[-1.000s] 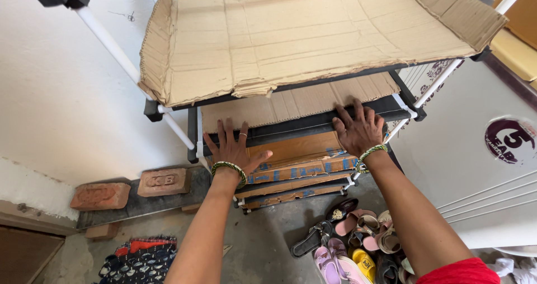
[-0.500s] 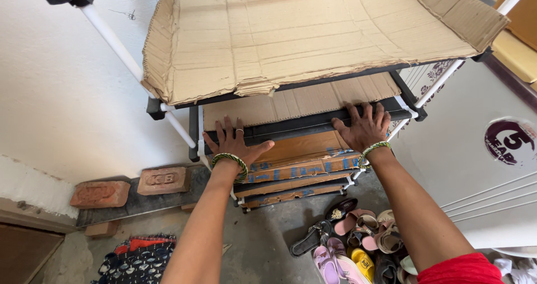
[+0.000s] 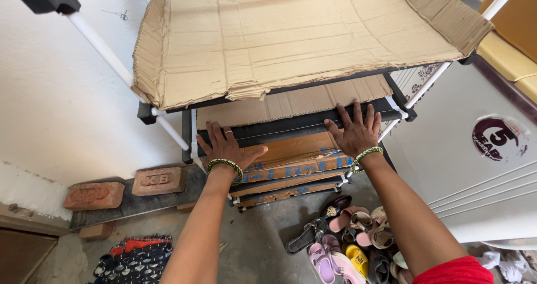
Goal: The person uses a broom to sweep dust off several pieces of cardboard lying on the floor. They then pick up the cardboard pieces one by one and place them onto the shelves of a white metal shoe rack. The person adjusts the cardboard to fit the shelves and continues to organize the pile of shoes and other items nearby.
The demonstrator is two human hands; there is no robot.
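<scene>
Both hands slid slightly left | left hand [image 3: 226,146], right hand [image 3: 354,132] splayed flat on shelf [image 3: 291,126]

Tiered rack [image 3: 400,106], white tubes, black joints, against a white wall. Top tier carries a flattened cardboard sheet [image 3: 291,35], edges bent up left and right. Left hand [image 3: 226,147] and right hand [image 3: 354,132] lie flat, fingers spread, on the black front rail of the second tier, also cardboard-lined. Green bangle on each wrist. Lower tiers hold more cardboard. Near right on the floor, a heap of sandals [image 3: 347,242]. Left, two bricks [image 3: 126,186] by the wall.
</scene>
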